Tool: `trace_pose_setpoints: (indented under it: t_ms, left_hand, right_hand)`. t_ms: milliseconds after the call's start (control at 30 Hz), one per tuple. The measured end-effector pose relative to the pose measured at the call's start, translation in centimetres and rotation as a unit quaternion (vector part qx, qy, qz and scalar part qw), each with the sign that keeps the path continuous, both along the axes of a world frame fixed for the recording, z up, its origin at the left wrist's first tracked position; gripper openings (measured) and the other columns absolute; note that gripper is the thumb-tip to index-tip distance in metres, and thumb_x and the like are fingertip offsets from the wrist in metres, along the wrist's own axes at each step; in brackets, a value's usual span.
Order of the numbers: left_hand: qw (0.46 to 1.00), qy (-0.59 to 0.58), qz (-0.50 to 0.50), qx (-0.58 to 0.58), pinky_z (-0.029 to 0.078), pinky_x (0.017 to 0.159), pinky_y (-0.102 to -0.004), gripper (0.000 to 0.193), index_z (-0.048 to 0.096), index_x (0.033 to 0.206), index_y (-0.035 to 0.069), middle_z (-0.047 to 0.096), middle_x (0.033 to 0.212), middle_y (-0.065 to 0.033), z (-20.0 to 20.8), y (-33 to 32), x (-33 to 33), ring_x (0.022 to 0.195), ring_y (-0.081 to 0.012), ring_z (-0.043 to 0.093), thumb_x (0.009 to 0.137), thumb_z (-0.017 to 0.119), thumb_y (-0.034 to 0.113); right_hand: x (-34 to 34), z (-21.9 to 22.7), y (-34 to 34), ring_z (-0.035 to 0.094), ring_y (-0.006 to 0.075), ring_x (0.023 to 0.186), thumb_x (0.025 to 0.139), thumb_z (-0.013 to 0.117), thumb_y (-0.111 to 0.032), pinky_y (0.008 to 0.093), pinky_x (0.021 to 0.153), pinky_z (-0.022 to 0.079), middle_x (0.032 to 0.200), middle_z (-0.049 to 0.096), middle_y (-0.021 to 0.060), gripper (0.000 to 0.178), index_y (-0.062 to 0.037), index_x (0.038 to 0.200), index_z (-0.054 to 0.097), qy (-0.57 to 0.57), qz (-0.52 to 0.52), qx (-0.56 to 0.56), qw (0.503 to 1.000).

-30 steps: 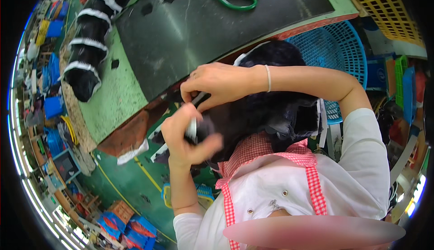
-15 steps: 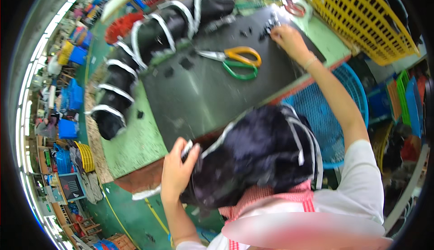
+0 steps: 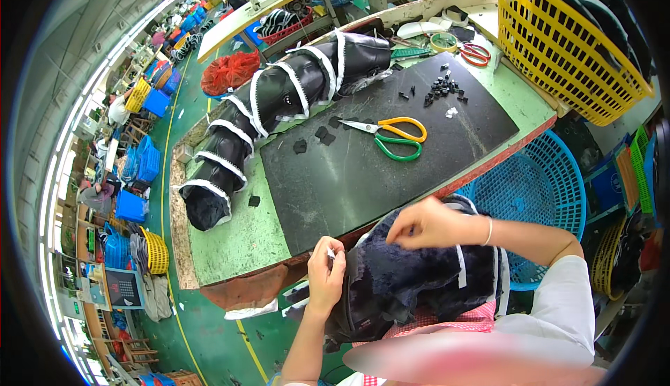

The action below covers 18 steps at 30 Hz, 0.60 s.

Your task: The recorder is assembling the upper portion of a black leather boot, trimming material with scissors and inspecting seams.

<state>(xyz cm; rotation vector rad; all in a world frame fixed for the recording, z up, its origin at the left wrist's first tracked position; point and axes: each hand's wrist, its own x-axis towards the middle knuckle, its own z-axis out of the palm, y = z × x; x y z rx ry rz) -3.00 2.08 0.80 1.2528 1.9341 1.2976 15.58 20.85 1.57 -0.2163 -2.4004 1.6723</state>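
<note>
My left hand [image 3: 325, 278] is closed, its thumb and fingers pinching the end of a white zipper tape [image 3: 331, 252]. A black fur-lined piece [image 3: 398, 281] edged with white tape lies across my lap, over a red-checked apron [image 3: 481, 313]. Above it hovers my right hand [image 3: 434, 224], fingers curled and pressed together; whatever is between them is too small or hidden to make out. On the table's black mat [image 3: 335, 201] sits a pile of small black parts, looking like zipper sliders [image 3: 445, 87]. Scissors [image 3: 391, 138] with one orange and one green handle lie mid-mat.
A row of black tubular pieces [image 3: 279, 89] with white zipper tapes runs along the table's far left. Red-handled scissors [image 3: 474, 54] and a tape roll [image 3: 444, 42] lie at the back. A yellow basket [image 3: 572, 44] stands back right; a blue basket [image 3: 551, 183] stands beside my lap.
My right hand has come back from the pile of small black parts to above my lap, near my left hand. The left hand still pinches the white tape. The view has shifted.
</note>
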Motion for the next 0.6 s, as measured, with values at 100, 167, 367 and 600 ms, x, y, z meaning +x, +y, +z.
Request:
trace_pose_setpoints:
  t_ms: [100,167,367,600]
  left_hand:
    - [0.989,0.128,0.01,0.073,0.04,0.073,-0.0341,0.008,0.051,0.083,0.001,0.052,0.083,-0.011,0.3,-1.0,0.0,0.079,-0.0276,0.049,0.082,0.058,0.006]
    - [0.953,0.296,0.038,0.048,0.039,0.079,-0.0378,0.008,0.054,0.083,0.003,0.053,0.091,-0.0132,1.6,-2.5,-0.3,0.089,-0.0292,0.049,0.081,0.062,0.006]
    - [0.979,0.18,0.085,-0.036,0.046,0.06,-0.0309,0.007,0.056,0.089,0.001,0.058,0.078,-0.0071,3.2,-6.0,-1.2,0.067,-0.0215,0.058,0.09,0.059,0.007]
    - [0.952,-0.305,0.015,-0.011,0.049,0.047,-0.0205,0.007,0.058,0.094,0.002,0.059,0.083,-0.0026,3.1,-1.5,2.6,0.056,-0.0076,0.057,0.092,0.062,0.008]
  right_hand:
    - [0.5,-3.0,-2.0,0.065,0.0193,0.071,0.078,0.064,-0.004,0.0296,0.066,0.053,0.084,0.066,0.0097,0.016,-0.003,0.094,0.069,0.002,0.011,0.114,0.993]
    - [0.7,-3.3,-2.4,0.065,0.0203,0.071,0.078,0.064,-0.004,0.0303,0.067,0.053,0.083,0.066,0.0096,0.015,-0.0033,0.093,0.068,-0.001,0.014,0.145,0.989]
    - [0.3,-4.2,-2.4,0.067,0.0199,0.071,0.075,0.067,-0.004,0.0315,0.066,0.053,0.078,0.067,0.0108,0.014,-0.003,0.089,0.068,-0.002,-0.029,0.063,0.998]
    - [-0.2,0.2,-2.1,0.065,0.0105,0.082,0.086,0.067,-0.003,0.0231,0.064,0.056,0.094,0.068,0.0056,0.016,0.0012,0.101,0.065,0.033,-0.083,-0.312,0.946]
